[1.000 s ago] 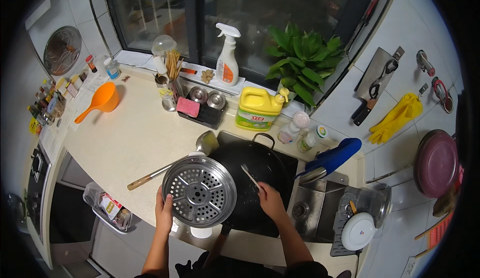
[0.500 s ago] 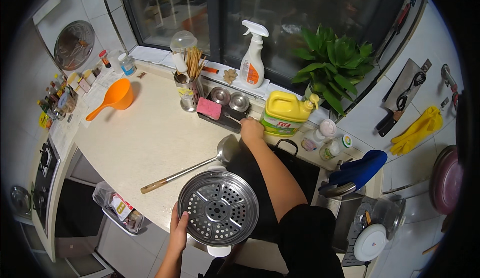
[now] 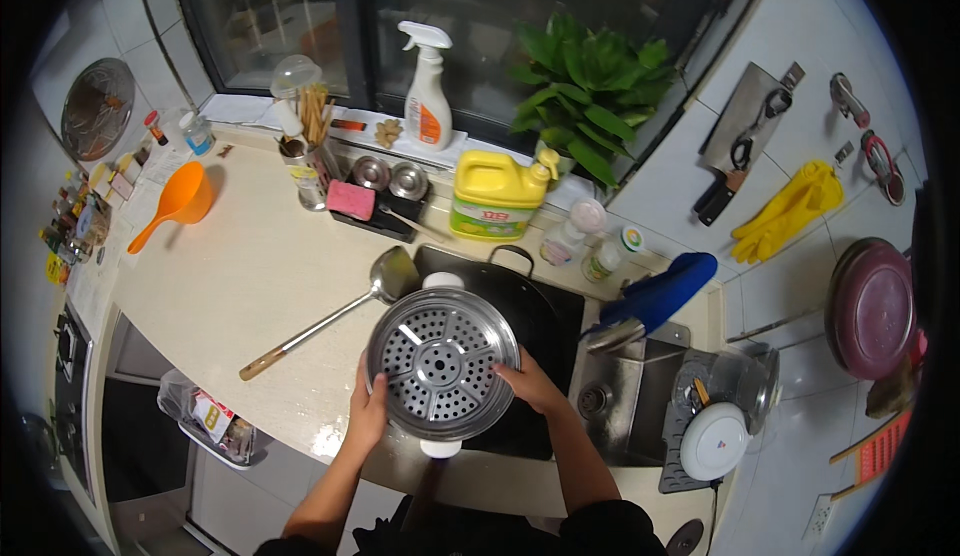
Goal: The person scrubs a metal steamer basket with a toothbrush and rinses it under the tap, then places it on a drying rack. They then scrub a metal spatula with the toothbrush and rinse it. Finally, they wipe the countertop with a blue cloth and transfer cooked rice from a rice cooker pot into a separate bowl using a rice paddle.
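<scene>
**Kitchen counter (image 3: 270, 256) below a dark window (image 3: 480, 36), with a perforated steel steamer (image 3: 441, 364) held near the front edge**

The pale counter runs beneath the window, its back edge lined with a white spray bottle (image 3: 428, 106), a leafy green plant (image 3: 595, 91) and a yellow jug (image 3: 497, 198).

The steamer is at the counter's front edge, above the left part of a black wok (image 3: 535, 311) that it partly hides. Its perforated face shows to the camera, and its two white handles (image 3: 441, 449) point toward the back and front edges.

The left hand (image 3: 367, 416) pinches the steamer's left rim, thumb on top and the other fingers mostly hidden below. The right hand (image 3: 533, 384) grips the right rim in the same way, its thumb lying over the perforated face.

Left of the steamer, a wooden-handled ladle (image 3: 330, 321) lies slantwise, its handle end near the front edge. A black caddy (image 3: 372, 228) near the back edge carries a pink sponge (image 3: 350, 200) and two small steel bowls (image 3: 408, 181). An orange scoop (image 3: 185, 194) rests toward the back left corner. To the right of the wok is a steel sink (image 3: 610, 396), near the counter's right end.
</scene>
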Demonstrator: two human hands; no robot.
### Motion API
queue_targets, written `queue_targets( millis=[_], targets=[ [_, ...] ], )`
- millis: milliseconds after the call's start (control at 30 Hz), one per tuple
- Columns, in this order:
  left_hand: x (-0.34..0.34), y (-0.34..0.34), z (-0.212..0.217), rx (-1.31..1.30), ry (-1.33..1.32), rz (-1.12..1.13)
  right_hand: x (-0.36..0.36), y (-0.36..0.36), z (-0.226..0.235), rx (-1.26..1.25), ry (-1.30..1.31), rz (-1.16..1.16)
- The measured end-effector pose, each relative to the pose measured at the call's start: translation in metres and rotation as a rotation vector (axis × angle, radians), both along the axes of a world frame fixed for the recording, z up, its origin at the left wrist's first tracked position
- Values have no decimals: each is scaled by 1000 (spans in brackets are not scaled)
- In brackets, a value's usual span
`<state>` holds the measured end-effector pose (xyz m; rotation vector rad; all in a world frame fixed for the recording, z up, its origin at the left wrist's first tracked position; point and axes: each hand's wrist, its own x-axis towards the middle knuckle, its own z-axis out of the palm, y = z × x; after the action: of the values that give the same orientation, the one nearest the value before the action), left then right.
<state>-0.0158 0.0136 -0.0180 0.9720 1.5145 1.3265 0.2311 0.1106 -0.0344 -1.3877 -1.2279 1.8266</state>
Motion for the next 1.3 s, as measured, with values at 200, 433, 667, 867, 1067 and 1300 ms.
queue_targets(
  millis=[200,433,667,867,1067,1300],
  targets=[
    [16,74,-77,-327,794,-290,25,25,-29,-105,-723,151],
    [42,107,-118,-629,779,-263,17,20,-109,-16,-985,-18],
    [37,104,-82,-581,873,-320,12,14,-158,-101,-855,-166],
    [20,107,-100,-388,861,-194,7,29,-115,-40,-749,-75],
    [47,115,-3,106,481,-103,25,29,-188,46,-488,-174],
    [46,72,36,742,865,-398,25,11,-61,-614,1216,-475]
  ],
)
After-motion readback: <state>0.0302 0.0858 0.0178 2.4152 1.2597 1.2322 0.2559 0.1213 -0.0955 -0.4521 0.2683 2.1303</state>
